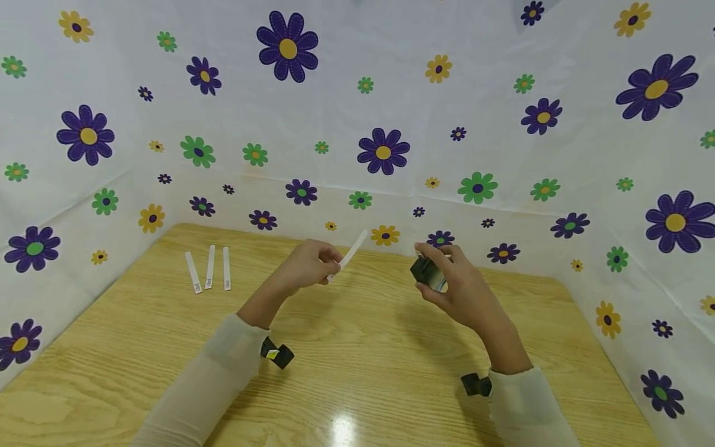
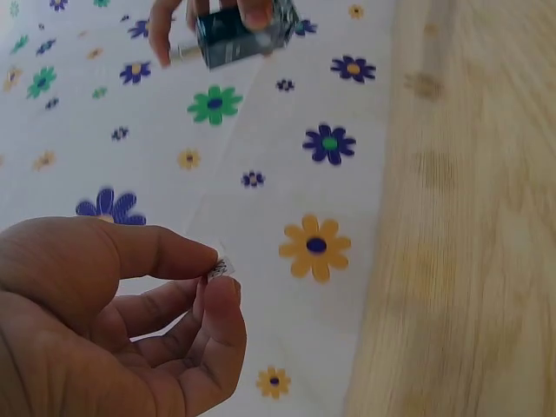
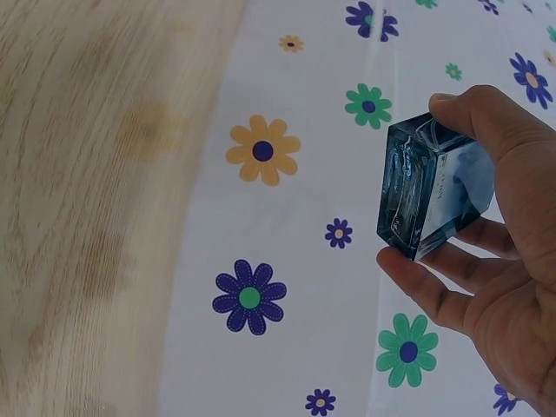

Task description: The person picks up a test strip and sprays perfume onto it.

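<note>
My left hand (image 1: 309,266) pinches the printed lower end of a white perfume test strip (image 1: 354,246) between thumb and fingertips, its free end slanting up to the right. Seen from the left wrist, only the strip's lettered end (image 2: 221,266) shows clearly. My right hand (image 1: 466,292) grips a blue-tinted glass perfume bottle (image 3: 434,187) above the table, thumb and fingers on opposite sides. In the left wrist view the bottle (image 2: 243,39) lies sideways with a fingertip right at its spray nozzle (image 2: 182,54). A gap separates bottle and strip.
Three more white test strips (image 1: 226,269) lie side by side at the table's back left. The wooden table (image 1: 346,335) ends at a white cloth (image 1: 335,112) with printed flowers, which stands behind it and along both sides. Small black wrist cameras (image 1: 277,354) sit near the sleeves.
</note>
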Demonstrator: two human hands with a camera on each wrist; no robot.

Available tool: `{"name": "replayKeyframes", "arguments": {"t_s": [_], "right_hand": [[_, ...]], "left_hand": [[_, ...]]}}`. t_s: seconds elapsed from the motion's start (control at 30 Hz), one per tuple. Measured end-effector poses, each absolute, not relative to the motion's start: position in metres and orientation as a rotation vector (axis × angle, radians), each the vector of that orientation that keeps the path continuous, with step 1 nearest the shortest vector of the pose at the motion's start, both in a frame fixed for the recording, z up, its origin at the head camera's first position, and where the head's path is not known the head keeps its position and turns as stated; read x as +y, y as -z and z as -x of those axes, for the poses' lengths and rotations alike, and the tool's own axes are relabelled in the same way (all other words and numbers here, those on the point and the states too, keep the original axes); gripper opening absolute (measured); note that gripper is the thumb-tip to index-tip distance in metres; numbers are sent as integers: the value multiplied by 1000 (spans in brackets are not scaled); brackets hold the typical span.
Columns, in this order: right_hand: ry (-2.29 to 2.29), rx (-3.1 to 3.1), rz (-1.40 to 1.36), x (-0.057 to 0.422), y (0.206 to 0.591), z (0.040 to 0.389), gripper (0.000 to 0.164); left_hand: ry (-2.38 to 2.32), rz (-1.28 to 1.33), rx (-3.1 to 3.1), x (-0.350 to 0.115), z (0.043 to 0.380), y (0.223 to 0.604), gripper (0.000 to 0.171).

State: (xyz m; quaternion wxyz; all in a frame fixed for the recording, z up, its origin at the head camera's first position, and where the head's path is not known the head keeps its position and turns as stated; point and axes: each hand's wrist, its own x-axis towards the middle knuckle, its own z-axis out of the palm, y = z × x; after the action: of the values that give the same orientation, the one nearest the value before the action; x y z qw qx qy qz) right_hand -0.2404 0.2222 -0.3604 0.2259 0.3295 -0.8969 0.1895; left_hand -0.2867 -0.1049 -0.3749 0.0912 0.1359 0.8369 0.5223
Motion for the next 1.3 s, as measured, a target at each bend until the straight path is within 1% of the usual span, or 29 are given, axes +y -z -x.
{"name": "replayKeyframes", "arguments": {"t_s": [0.4, 0.53, 0.73, 0.97, 1.3], "right_hand": [[-525, -2477, -908, 224, 361, 241, 75], [-531, -2486, -904, 224, 360, 240, 75], [-536, -2491, -898, 224, 360, 240, 74], [-531, -2474, -906, 224, 360, 241, 74], [-521, -2480, -902, 223, 360, 241, 75]], "left_hand": [[-1488, -131, 2544, -167, 321, 405, 28], [-1446, -25, 2551, -182, 327, 413, 29], [-1381, 58, 2553, -191, 334, 423, 27], [-1417, 136, 2453, -195, 337, 428, 27], [-1481, 157, 2381, -198, 333, 428, 24]]}}
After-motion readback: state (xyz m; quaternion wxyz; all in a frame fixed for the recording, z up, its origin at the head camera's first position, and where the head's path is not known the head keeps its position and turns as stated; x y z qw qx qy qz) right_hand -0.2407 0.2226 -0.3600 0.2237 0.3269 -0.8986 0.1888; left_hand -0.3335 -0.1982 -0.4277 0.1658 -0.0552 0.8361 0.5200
